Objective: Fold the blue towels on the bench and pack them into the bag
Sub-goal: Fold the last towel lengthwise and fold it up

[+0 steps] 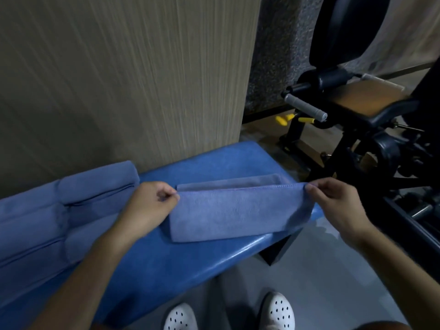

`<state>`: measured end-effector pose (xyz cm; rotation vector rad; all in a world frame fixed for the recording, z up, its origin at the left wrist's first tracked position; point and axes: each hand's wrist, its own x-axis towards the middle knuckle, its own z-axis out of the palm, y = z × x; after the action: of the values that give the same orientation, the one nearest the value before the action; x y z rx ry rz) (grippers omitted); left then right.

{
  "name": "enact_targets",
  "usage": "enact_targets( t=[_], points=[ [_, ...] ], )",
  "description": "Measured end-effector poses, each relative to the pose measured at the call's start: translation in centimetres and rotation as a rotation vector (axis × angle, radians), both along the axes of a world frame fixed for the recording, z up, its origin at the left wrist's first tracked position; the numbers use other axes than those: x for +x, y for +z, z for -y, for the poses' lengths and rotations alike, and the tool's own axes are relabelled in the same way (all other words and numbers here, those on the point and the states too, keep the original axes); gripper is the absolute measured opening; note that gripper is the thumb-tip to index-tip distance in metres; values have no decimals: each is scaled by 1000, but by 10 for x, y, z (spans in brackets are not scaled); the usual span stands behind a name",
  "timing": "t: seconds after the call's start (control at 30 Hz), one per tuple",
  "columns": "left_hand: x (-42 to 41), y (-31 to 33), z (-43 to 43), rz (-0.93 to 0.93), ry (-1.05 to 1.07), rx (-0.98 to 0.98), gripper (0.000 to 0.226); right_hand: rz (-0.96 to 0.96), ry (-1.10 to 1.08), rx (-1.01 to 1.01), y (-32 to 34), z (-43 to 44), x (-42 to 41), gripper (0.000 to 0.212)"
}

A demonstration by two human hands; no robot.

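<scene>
A blue towel (238,210) lies folded lengthwise on the blue padded bench (190,263), near its right end. My left hand (150,206) pinches the towel's upper left corner. At the upper right corner my right hand (338,203) pinches the top layer's edge, lifted a little over the layer beneath. Several more blue towels (59,215) lie folded in a row on the left part of the bench. No bag is in view.
A ribbed beige wall panel (119,79) rises right behind the bench. A black exercise machine (357,129) with a grey grip and yellow knobs stands at the right. Grey floor (321,270) and my two white perforated shoes (277,310) are below.
</scene>
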<state>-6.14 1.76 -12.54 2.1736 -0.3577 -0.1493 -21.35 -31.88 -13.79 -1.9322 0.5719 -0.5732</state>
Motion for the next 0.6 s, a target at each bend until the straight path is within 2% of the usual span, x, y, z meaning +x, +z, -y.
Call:
enact_targets(
  t=[0.1, 0.2, 0.43, 0.6],
  points=[
    [20, -14, 17, 68, 84, 91, 17, 22, -63, 67, -14, 2, 32, 14],
    [39, -29, 29, 84, 107, 165, 16, -32, -65, 72, -31, 8, 64, 16],
    [72, -52, 44, 109, 122, 348, 17, -138, -83, -167, -62, 21, 106, 15],
    [77, -57, 48, 151, 131, 375, 17, -185, -78, -308, -66, 25, 115, 12]
  ],
)
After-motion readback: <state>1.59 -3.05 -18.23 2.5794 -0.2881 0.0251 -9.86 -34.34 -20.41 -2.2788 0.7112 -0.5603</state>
